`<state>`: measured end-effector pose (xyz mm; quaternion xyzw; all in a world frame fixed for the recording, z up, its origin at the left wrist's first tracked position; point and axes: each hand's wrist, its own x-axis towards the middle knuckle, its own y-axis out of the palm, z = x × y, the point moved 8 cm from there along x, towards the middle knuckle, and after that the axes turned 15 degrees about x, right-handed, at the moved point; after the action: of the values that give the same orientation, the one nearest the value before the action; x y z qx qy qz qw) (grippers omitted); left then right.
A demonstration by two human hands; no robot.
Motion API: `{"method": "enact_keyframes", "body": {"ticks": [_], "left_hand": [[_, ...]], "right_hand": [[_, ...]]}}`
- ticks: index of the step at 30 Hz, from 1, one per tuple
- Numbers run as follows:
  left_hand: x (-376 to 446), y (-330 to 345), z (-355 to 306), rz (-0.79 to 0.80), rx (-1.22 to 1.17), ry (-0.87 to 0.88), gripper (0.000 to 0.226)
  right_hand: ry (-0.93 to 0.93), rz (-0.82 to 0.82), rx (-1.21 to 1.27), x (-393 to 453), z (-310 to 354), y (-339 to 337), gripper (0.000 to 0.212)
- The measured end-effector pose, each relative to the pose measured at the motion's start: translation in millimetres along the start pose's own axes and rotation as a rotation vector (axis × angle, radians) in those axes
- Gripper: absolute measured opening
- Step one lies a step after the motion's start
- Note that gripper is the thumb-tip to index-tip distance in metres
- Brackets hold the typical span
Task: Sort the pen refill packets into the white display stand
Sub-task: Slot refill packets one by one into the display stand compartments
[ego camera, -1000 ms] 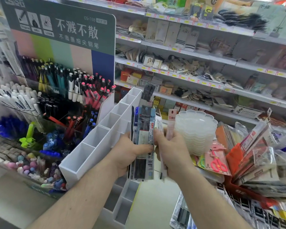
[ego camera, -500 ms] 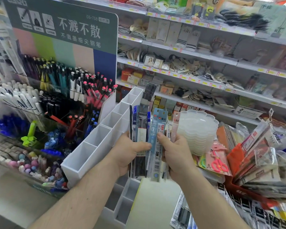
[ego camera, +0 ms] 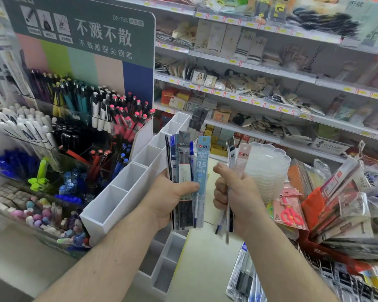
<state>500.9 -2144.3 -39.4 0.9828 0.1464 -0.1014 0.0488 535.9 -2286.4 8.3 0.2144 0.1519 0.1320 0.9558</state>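
1. Pen display [ego camera: 79, 110]: at far left, pens are stood in racks under a green header card. "不溅不散", "不溅墨细尖钢笔" and "DS-758" can be read on the card.
2. Stand [ego camera: 127, 192]: white, tiered, with open compartments, set between the pen display and the hands. The near compartments are seen bare; one dark packet [ego camera: 198, 122] is stood at the far end.
3. Left hand [ego camera: 172, 199]: a fanned bundle of packets [ego camera: 188, 171] is gripped upright, thumb pressed across the front, fingers curled behind. "AIHAO" is read on the grey packet, "爱好" and "0.5" on the pale blue one, part of "deli" on a blue edge.
4. Right hand [ego camera: 234, 197]: closed in a fist round a second, thinner bundle [ego camera: 232, 158], held upright just beside the first. "爱好" is read on its pink packet.
5. Step in hand: by judgement, the packets are being divided by type between the two hands, above and right of the stand; none of the held ones is yet placed.
6. Next move: one matching group would need to be lowered, bottom edge first, into a free compartment.
7. Bowls [ego camera: 268, 168]: a clear stack stands behind the right hand.
8. Scissors [ego camera: 291, 214]: pink, carded, lying at right.
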Motion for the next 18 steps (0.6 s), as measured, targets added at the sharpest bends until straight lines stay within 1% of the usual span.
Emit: {"method": "enact_keyframes", "body": {"ticks": [1,2,4,6,8,10,11,12,13,14,16,18], "left_hand": [[0,0,-1,0.004,-0.004,0.002,0.045],[0,0,-1,0.006,-0.007,0.007,0.043],[-2,1,-2,0.014,-0.018,0.017,0.042],[-2,1,-3,0.031,-0.026,0.024,0.044],[-3,3,-5,0.058,-0.029,0.04,0.051],[-5,7,-7,0.098,-0.03,0.055,0.059],[-5,8,-8,0.111,-0.033,0.06,0.06],[-5,8,-8,0.122,-0.034,0.065,0.06],[-6,9,-8,0.133,-0.032,0.067,0.06],[-6,10,-8,0.143,-0.026,0.07,0.06],[-6,11,-9,0.157,-0.007,0.085,0.059],[-7,12,-11,0.157,0.005,0.098,0.058]], "right_hand": [[0.023,0.009,0.03,0,-1,1,0.016],[0.053,0.013,0.072,0,-3,0,0.017],[0.094,0.025,0.132,0,-6,-3,0.026],[0.085,0.028,0.087,1,-6,-8,0.029],[0.064,0.054,0.059,0,-5,-8,0.024],[0.047,0.087,0.124,-1,-2,-6,0.017],[0.044,0.106,0.159,-2,-1,-5,0.021],[0.04,0.112,0.18,-2,0,-3,0.03],[0.026,0.103,0.188,-1,1,-4,0.039],[0.012,0.096,0.193,-1,1,-3,0.044],[-0.016,0.091,0.183,0,1,-2,0.045],[-0.039,0.105,0.17,1,1,0,0.042]]}}
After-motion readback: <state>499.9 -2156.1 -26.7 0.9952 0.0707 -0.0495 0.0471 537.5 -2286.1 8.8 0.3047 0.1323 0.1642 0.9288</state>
